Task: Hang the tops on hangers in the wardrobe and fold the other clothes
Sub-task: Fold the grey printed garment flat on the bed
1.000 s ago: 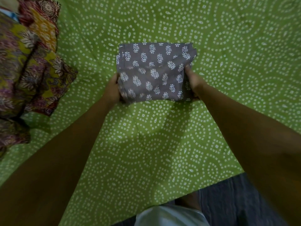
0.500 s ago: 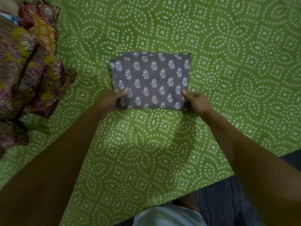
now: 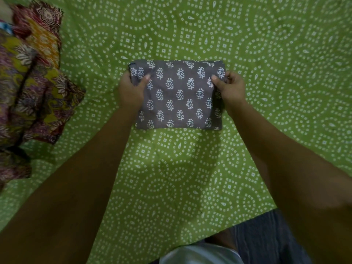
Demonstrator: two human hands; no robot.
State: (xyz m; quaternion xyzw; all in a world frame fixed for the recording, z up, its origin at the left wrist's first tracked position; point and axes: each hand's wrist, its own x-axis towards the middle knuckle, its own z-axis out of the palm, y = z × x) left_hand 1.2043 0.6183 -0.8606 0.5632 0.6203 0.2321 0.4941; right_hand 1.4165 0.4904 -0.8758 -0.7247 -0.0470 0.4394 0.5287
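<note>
Since the earlier frames both hands have slid from the near corners of the folded cloth [image 3: 178, 96] up its sides to the far corners, and the cloth now lies flat as a neat rectangle rather than half-lifted. The grey cloth, printed with small white sprigs, rests on the green sheet [image 3: 266, 54] near the middle of the view, its long edges running left to right. The left hand [image 3: 131, 90] pinches the far left corner, thumb on top of the fabric and fingers curled beneath the edge, where the cloth bunches a little. The right hand [image 3: 231, 88] pinches the far right corner in the same way, thumb pressed on the top layer, fingers tucked round the side. Both forearms reach in from the near edge, one on each side of the cloth. At the left edge of the view a heap of patterned clothes [image 3: 32, 88] in maroon, yellow and orange lies on the sheet, well apart from the folded piece. Near the bottom, past the sheet's edge, a dark striped surface [image 3: 266, 241] shows.
</note>
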